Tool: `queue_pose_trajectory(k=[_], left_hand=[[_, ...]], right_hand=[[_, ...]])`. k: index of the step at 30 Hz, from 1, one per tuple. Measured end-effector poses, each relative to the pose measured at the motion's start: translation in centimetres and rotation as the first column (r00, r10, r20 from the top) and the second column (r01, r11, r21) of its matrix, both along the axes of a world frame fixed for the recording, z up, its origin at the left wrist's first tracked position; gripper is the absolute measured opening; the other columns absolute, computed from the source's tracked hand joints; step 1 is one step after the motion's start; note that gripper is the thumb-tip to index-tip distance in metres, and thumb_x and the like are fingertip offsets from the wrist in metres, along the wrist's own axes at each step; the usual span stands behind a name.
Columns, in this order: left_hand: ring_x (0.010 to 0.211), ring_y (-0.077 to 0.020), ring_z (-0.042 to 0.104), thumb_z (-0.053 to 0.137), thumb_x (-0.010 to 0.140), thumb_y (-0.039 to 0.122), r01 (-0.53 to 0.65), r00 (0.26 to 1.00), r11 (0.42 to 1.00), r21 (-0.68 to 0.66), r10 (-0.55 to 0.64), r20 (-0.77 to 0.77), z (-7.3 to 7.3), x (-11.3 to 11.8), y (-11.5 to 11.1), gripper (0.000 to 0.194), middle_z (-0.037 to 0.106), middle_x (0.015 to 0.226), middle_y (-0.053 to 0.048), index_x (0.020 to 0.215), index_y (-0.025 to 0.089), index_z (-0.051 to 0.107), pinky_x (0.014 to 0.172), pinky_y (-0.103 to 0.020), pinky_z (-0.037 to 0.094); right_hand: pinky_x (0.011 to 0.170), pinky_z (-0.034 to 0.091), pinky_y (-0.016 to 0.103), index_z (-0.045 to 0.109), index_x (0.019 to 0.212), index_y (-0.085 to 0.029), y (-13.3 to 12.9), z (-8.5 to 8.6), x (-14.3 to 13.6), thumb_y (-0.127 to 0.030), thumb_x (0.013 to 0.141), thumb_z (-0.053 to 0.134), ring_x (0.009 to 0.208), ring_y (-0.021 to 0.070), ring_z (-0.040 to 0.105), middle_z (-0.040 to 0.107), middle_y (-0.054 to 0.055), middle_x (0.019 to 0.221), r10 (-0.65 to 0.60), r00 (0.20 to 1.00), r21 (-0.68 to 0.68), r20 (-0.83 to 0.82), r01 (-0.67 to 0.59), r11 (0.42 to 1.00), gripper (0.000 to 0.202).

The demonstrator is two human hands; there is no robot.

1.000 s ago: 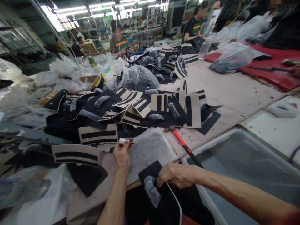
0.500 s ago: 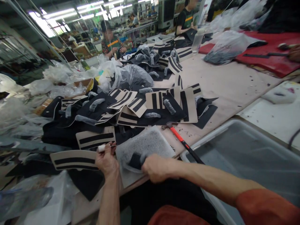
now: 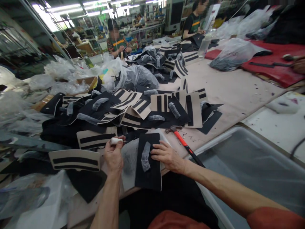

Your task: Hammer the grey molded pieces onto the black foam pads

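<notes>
My left hand (image 3: 114, 158) is closed around a small white-handled awl (image 3: 116, 141), its thin tip pointing right. A black panel (image 3: 154, 159) with a plastic-wrapped handle (image 3: 145, 157) lies in front of me, over a whitish, speckled slab (image 3: 130, 159). On the panel's right side rests my right hand (image 3: 168, 156), fingers stretched out and spread, tips near the wrapped handle. The panel's near end reaches past the table edge. Just beyond my right hand lies a claw hammer (image 3: 182, 140) with a red and black handle.
A heap of similar black panels (image 3: 100, 105) with beige, black-striped backs spreads ahead and left. To the right stands a grey plastic bin (image 3: 238, 133). Clear plastic bags (image 3: 19, 105) pile up at left. Two people (image 3: 118, 44) sit farther back; another hand (image 3: 299, 64) shows at far right.
The dark, blurred piece under my right hand is now a panel lying flat with its wrapped handle upward. My right hand has opened and moved right and up; the left has shifted slightly up and right.
</notes>
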State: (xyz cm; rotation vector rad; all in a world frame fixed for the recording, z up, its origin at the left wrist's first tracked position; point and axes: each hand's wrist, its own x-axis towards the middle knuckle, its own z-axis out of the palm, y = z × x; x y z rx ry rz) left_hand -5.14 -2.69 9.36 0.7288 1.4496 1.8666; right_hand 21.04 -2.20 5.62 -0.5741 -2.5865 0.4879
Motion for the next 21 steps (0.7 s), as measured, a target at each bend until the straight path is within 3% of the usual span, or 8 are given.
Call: queue_pose_trajectory(k=[2,4,8,14,21], left_hand=[[0.087,-0.0181,0.071,0.081,0.069,0.031,0.129,0.991,0.990,-0.065,-0.130,-0.010,-1.7,1.2,0.1,0.035,0.075,0.091,-0.006,0.096,0.016,0.063,0.085,-0.032,0.054],[0.091,-0.0180,0.070,0.079,0.072,0.031,0.263,0.962,0.958,-0.117,-0.270,-0.046,-3.4,2.3,0.2,0.033,0.075,0.096,-0.006,0.098,0.016,0.065,0.087,-0.031,0.052],[0.094,-0.0183,0.069,0.076,0.075,0.032,0.444,0.883,0.881,-0.164,-0.461,-0.088,-5.9,4.4,0.9,0.029,0.074,0.099,-0.007,0.098,0.017,0.067,0.087,-0.030,0.051],[0.094,-0.0197,0.070,0.073,0.078,0.034,0.438,0.878,0.882,-0.173,-0.461,-0.127,-8.0,5.8,2.3,0.027,0.074,0.098,-0.007,0.098,0.017,0.066,0.088,-0.032,0.052],[0.094,-0.0208,0.070,0.070,0.080,0.034,0.430,0.867,0.879,-0.204,-0.465,-0.176,-8.7,5.7,2.4,0.027,0.074,0.098,-0.008,0.100,0.017,0.065,0.091,-0.034,0.052]], right_hand=[[0.119,0.014,0.053,0.064,0.121,-0.021,-0.1,-3.1,0.7,-0.007,0.074,0.050,0.139,0.0254,0.037,0.061,0.006,0.134,0.009,0.997,-0.111,0.073,0.000,0.994,0.051],[0.121,0.014,0.050,0.065,0.118,-0.021,0.3,-4.7,1.3,-0.006,0.073,0.052,0.141,0.0231,0.037,0.060,0.005,0.136,0.038,0.995,-0.207,0.091,-0.019,0.978,0.049],[0.120,0.018,0.050,0.068,0.105,-0.020,1.5,-4.7,1.9,-0.004,0.074,0.056,0.141,0.0232,0.038,0.062,0.006,0.132,0.101,0.995,-0.290,0.020,-0.091,0.953,0.037],[0.118,0.022,0.053,0.067,0.096,-0.019,1.7,-4.6,2.1,-0.001,0.074,0.055,0.139,0.0246,0.042,0.064,0.008,0.129,0.082,0.995,-0.320,-0.061,-0.097,0.942,0.031],[0.117,0.025,0.053,0.067,0.094,-0.020,1.4,-4.5,2.0,-0.007,0.075,0.062,0.137,0.0237,0.045,0.066,0.008,0.125,0.027,0.994,-0.323,-0.108,-0.061,0.945,0.023]])
